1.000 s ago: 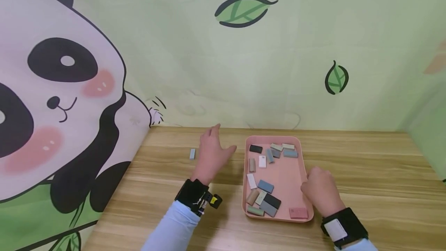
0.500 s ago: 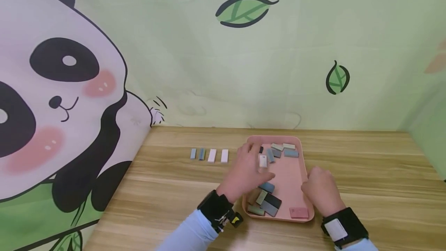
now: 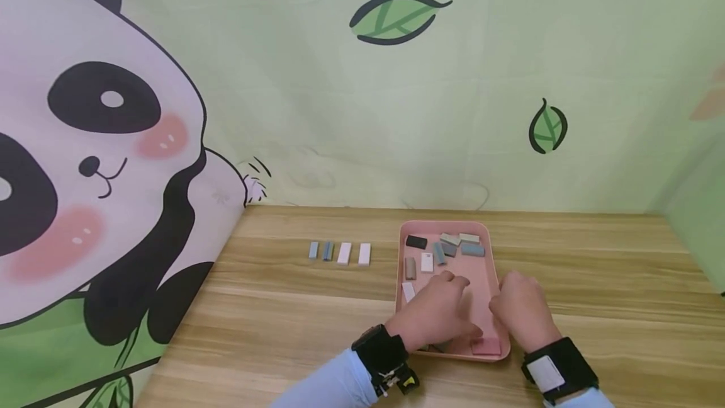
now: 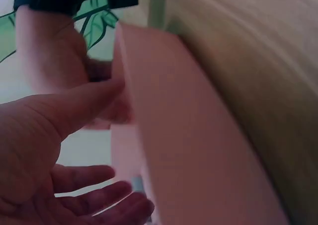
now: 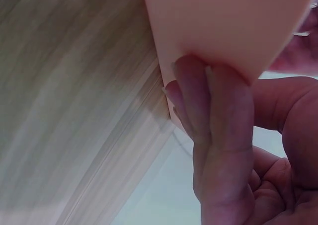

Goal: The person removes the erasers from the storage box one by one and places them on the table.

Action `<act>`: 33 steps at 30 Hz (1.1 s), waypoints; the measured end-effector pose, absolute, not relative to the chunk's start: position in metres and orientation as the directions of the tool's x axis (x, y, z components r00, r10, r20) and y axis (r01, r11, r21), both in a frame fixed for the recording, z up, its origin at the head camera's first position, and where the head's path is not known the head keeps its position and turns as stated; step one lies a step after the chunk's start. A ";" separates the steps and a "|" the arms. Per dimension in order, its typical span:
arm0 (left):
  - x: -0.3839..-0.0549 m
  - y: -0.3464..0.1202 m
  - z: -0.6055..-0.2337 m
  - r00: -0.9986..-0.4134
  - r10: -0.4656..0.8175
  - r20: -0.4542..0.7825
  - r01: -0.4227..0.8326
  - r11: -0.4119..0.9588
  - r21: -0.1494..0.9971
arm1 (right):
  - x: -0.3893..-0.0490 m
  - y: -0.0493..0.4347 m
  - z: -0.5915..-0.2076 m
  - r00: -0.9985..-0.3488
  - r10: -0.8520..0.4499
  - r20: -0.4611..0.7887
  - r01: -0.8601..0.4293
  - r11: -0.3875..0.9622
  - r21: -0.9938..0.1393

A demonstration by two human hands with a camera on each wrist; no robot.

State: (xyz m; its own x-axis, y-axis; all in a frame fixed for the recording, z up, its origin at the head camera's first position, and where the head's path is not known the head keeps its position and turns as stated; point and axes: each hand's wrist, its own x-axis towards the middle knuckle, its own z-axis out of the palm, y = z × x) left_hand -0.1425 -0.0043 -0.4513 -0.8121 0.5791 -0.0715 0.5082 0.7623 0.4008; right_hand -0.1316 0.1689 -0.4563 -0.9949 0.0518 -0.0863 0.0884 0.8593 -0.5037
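Note:
My left hand (image 3: 435, 313) hangs over the near half of a pink tray (image 3: 474, 282), fingers apart, and hides several small blocks beneath it. In the left wrist view its thumb and loosely bent fingers (image 4: 89, 178) hold nothing. My right hand (image 3: 522, 307) grips the tray's right rim; in the right wrist view its fingers (image 5: 231, 111) press the outer wall and the thumb is over the edge. Inside the tray lie a black block (image 3: 416, 242), a tan half-round block (image 3: 410, 268), a white block (image 3: 427, 262), a blue block (image 3: 472, 249) and a pink block (image 3: 486, 346).
Left of the tray, a spaced row on the wooden table (image 3: 272, 307) holds a light blue block (image 3: 314, 250), a grooved blue block (image 3: 328, 250) and two white blocks, one (image 3: 365, 254) nearest the tray. A panda-print cloth (image 3: 317, 112) hangs behind the table.
My left hand has moved right from the table to the tray, then toward its near end, uncovering the row of blocks. My right hand keeps its grip on the rim.

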 end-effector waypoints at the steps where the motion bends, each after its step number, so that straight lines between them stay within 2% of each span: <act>1: -0.141 -0.002 -0.453 -0.798 0.596 -0.083 0.523 0.755 0.395 | -0.131 0.169 -0.456 -0.995 0.053 -0.090 0.092 0.857 -0.507; 5: -0.136 0.006 -0.458 -0.744 0.658 -0.115 0.576 0.720 0.387 | -0.131 0.170 -0.455 -0.995 0.050 -0.083 0.085 0.859 -0.505; 10: -0.134 0.013 -0.460 -0.692 0.716 -0.096 0.656 0.679 0.330 | -0.132 0.169 -0.454 -0.997 0.041 -0.061 0.066 0.862 -0.502; 19: -0.132 0.024 -0.465 -0.653 0.756 -0.047 0.736 0.647 0.198 | -0.132 0.169 -0.454 -0.997 0.040 -0.061 0.065 0.858 -0.510; 21: -0.131 0.025 -0.465 -0.652 0.757 -0.045 0.737 0.646 0.197 | -0.133 0.168 -0.453 -0.997 0.042 -0.069 0.071 0.853 -0.517; 28: -0.129 0.026 -0.464 -0.584 0.809 -0.065 0.776 0.581 0.247 | -0.133 0.169 -0.454 -0.995 0.055 -0.086 0.093 0.844 -0.528; 33: -0.128 0.027 -0.465 -0.581 0.810 -0.076 0.775 0.580 0.252 | -0.133 0.169 -0.455 -0.996 0.052 -0.071 0.082 0.847 -0.525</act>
